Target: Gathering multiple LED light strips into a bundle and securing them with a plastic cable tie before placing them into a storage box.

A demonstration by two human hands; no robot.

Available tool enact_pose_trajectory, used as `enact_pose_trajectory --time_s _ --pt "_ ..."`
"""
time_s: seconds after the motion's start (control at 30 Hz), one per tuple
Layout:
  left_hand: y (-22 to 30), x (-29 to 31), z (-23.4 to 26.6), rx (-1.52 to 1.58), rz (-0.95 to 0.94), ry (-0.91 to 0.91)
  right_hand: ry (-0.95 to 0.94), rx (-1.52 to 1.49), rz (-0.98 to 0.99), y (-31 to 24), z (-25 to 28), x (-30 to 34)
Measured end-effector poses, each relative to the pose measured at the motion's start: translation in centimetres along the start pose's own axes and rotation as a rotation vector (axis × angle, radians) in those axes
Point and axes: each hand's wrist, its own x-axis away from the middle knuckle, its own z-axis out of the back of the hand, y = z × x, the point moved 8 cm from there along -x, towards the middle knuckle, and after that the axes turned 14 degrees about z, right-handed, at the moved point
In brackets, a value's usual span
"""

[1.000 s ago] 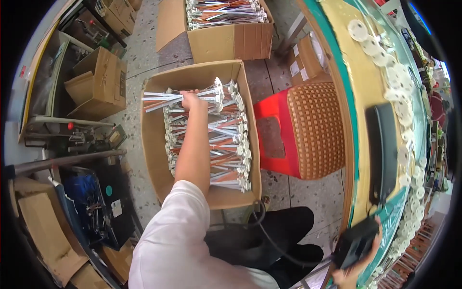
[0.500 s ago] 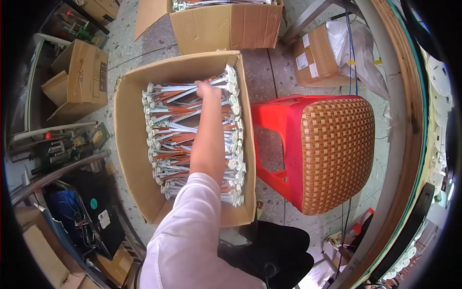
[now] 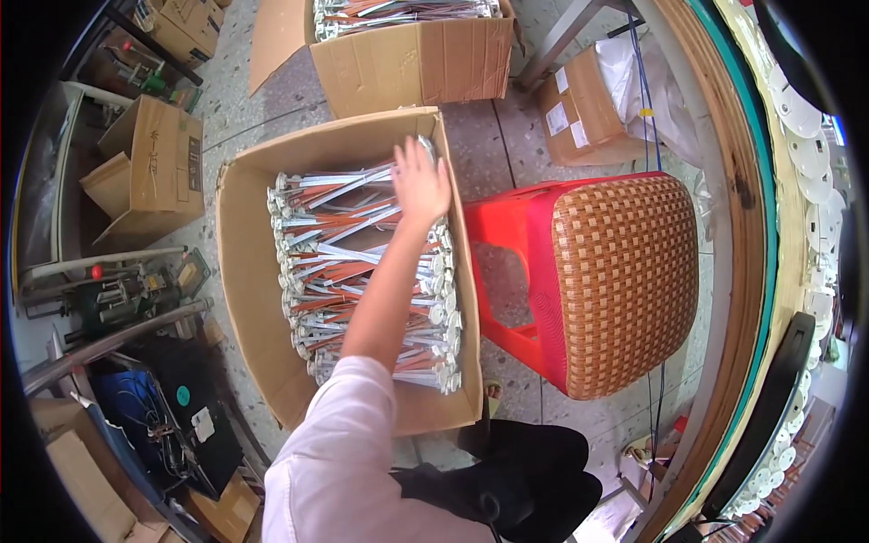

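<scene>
My left hand [image 3: 422,185] is over the far right corner of an open cardboard box [image 3: 243,281], palm down with its fingers apart. Under and beside its fingers are the white round ends [image 3: 443,262] of the parts stacked in the box. These parts have long thin strips or leads [image 3: 348,262], whitish and brown-orange, lying crosswise in several rows. More pale round ends [image 3: 291,271] line the stack's left side. Nothing shows in the hand's grip, though what lies under the palm is hidden. My right hand is out of view.
A red plastic stool [image 3: 507,226] with a woven seat [image 3: 625,281] stands right of the box. Beyond it is another carton [image 3: 398,72] of similar parts. A taped carton [image 3: 579,109] sits far right, a workbench edge [image 3: 738,208] beyond. Metal machinery [image 3: 127,294] lines the left.
My left hand has moved right, from the strips to the round ends. Its fingers, closed at the strips before, are now spread. The whole view has shifted slightly.
</scene>
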Motion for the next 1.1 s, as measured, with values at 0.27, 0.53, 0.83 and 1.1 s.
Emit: enact_pose_trajectory --time_s 0.27,0.53,0.83,1.1 --pt "1.5 0.8 -1.5 -0.031 0.058 -0.153 -0.068 0.094 0.064 -4.4 7.0 1.0" --pt "4.9 11.0 19.4 0.451 -0.253 0.126 0.356 0.133 0.012 -5.8 11.5 0.2" --pt "24.3 27.6 43.1 0.881 -0.762 0.041 0.366 0.128 -0.32 -4.2 14.4 4.0" --pt "32.0 41.1 41.5 0.708 -1.115 -0.184 0.477 0.192 -0.286 -3.7 14.7 5.0"
